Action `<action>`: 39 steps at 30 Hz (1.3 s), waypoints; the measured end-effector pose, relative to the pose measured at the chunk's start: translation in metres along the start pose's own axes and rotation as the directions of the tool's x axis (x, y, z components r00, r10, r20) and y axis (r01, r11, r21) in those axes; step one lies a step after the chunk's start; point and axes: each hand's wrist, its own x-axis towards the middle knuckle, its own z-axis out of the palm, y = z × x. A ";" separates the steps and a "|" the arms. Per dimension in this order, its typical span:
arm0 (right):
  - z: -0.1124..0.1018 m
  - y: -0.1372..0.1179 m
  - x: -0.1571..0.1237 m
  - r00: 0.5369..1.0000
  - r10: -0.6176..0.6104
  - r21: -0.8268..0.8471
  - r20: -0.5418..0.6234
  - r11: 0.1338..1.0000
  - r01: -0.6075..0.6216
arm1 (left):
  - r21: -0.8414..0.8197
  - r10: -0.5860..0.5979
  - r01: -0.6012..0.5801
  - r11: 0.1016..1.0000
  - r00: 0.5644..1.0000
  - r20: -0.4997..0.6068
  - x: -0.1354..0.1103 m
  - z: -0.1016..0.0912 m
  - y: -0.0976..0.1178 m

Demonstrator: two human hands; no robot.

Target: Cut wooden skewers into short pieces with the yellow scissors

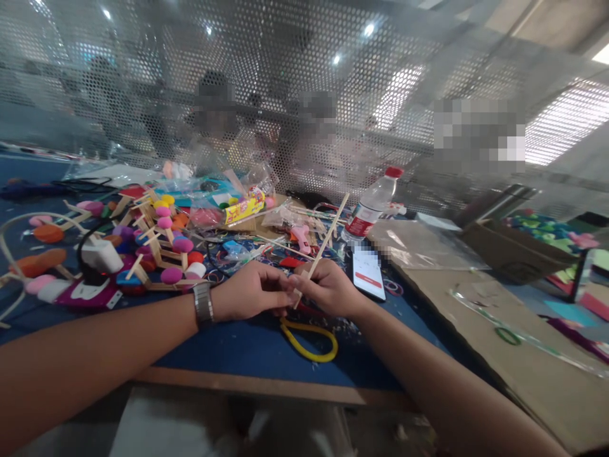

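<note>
Fingers of the left hand (252,291) and right hand (330,287) pinch a wooden stick (328,237), a yellow loop (325,358) at their six o'clock.

The phone (368,282) lies on the counter (238,355), just in front of the bottle (373,206). Right of the bottle are a plastic sheet (421,244) and, farther off, a box (514,254). Behind the bottle rises a perforated panel (271,70).
</note>
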 end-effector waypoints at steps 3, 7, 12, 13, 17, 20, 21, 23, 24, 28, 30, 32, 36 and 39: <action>0.000 0.001 0.000 1.000 0.008 -0.023 -0.005 1.000 -0.009 | -0.003 -0.001 0.001 1.000 1.000 0.001 0.000 0.000 -0.001; 0.000 -0.001 0.001 1.000 -0.020 -0.025 0.001 0.999 0.020 | 0.015 -0.021 0.021 1.000 1.000 0.007 0.000 -0.001 -0.001; 0.001 -0.001 0.002 1.000 -0.007 -0.010 0.013 1.000 0.007 | 0.024 -0.024 0.024 0.999 1.000 0.006 0.000 0.000 -0.001; 0.001 0.000 0.001 1.000 0.001 -0.012 0.015 1.000 -0.001 | 0.026 -0.024 0.023 0.999 1.000 0.006 0.000 0.000 0.000; 0.001 0.002 0.001 1.000 0.013 -0.011 0.025 1.000 -0.013 | 0.039 -0.024 0.024 0.999 1.000 -0.006 -0.001 0.000 0.000; 0.002 0.001 0.001 0.999 -0.010 0.005 0.032 1.000 0.010 | 0.055 -0.031 0.032 0.998 0.999 -0.014 -0.002 0.000 0.000; 0.003 0.000 0.001 0.999 -0.014 0.004 0.030 1.000 0.014 | 0.059 -0.030 0.031 0.998 0.999 -0.018 -0.002 0.000 0.000; 0.003 0.000 0.002 1.000 -0.012 -0.007 0.027 1.000 0.012 | 0.060 -0.025 0.027 0.998 0.999 -0.028 -0.002 0.000 -0.001; 0.003 0.000 0.002 1.000 -0.007 -0.015 0.026 1.000 0.007 | 0.060 -0.026 0.028 0.998 0.999 -0.033 -0.002 0.000 -0.001; 0.003 0.001 0.002 0.999 -0.006 -0.026 0.032 1.000 0.007 | 0.066 -0.043 0.047 0.997 0.998 -0.047 -0.001 0.001 -0.001; 0.003 0.001 0.002 0.999 -0.006 -0.023 0.037 1.000 0.007 | 0.062 -0.052 0.055 0.997 0.998 -0.048 -0.001 0.000 -0.001; 0.003 0.000 0.001 0.999 0.004 -0.023 0.041 1.000 -0.003 | 0.052 -0.058 0.061 0.997 0.997 -0.044 -0.001 0.000 -0.001; 0.003 -0.001 0.001 0.999 0.010 -0.017 0.050 1.000 -0.010 | 0.048 -0.064 0.065 0.997 0.997 -0.032 -0.001 0.000 0.000; 0.003 -0.001 0.001 0.999 -0.004 -0.015 0.053 1.000 0.004 | 0.050 -0.060 0.062 0.997 0.997 -0.040 -0.001 0.000 0.000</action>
